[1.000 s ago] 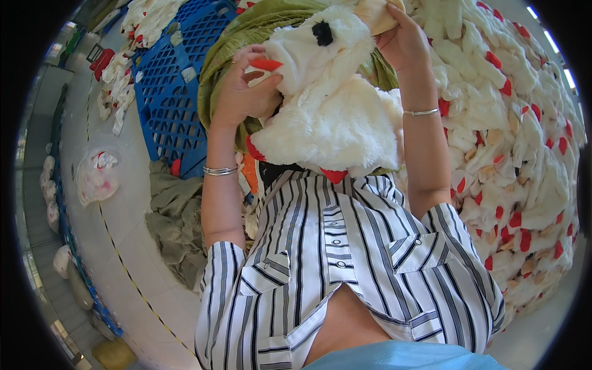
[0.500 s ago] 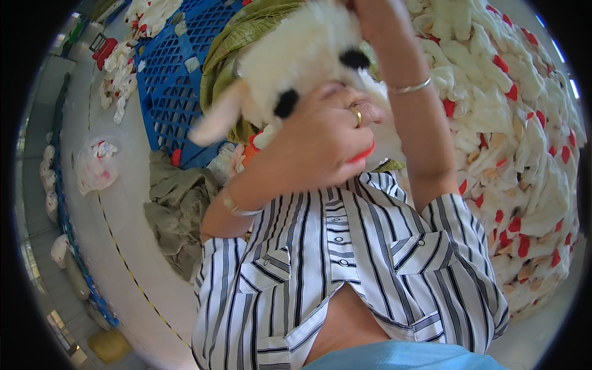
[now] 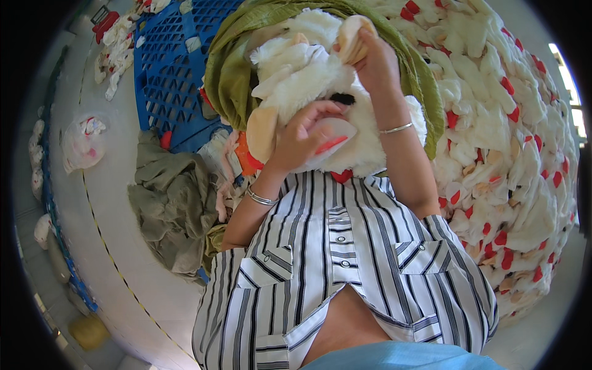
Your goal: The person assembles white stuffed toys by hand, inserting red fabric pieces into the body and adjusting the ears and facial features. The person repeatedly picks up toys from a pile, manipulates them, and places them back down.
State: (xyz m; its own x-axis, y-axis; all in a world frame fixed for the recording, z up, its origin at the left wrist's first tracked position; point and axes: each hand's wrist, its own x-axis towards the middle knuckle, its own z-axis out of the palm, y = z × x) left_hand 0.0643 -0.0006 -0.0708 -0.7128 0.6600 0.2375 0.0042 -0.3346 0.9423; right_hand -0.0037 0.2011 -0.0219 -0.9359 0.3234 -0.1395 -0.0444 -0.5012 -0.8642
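Observation:
A white fluffy plush toy cover (image 3: 382, 132) lies limp in front of my chest, with a black eye patch, a pale muzzle with a red mouth, and tan ears. My right hand (image 3: 377, 65) pinches one tan ear (image 3: 356, 38) at the upper right. Over the muzzle (image 3: 339, 131) rests my left hand (image 3: 302, 139), its fingers bent and apart, holding nothing that I can see. The other ear (image 3: 262, 132) hangs beside the left wrist. More white plush (image 3: 314, 26) lies just beyond, within an olive-green sack (image 3: 225, 83). The second eye patch is hidden.
A large heap of white plush pieces with red parts (image 3: 487, 154) covers the right side. At left are a blue plastic crate (image 3: 163, 80), crumpled grey-green cloth (image 3: 169, 197) and a clear plastic bag (image 3: 85, 145) on the floor. A yellow-black line (image 3: 105, 231) runs along the floor.
The plush has come down from its raised position toward my chest and the sack. My right hand has lowered and now shows on an ear. My left hand's fingers have loosened and spread over the muzzle.

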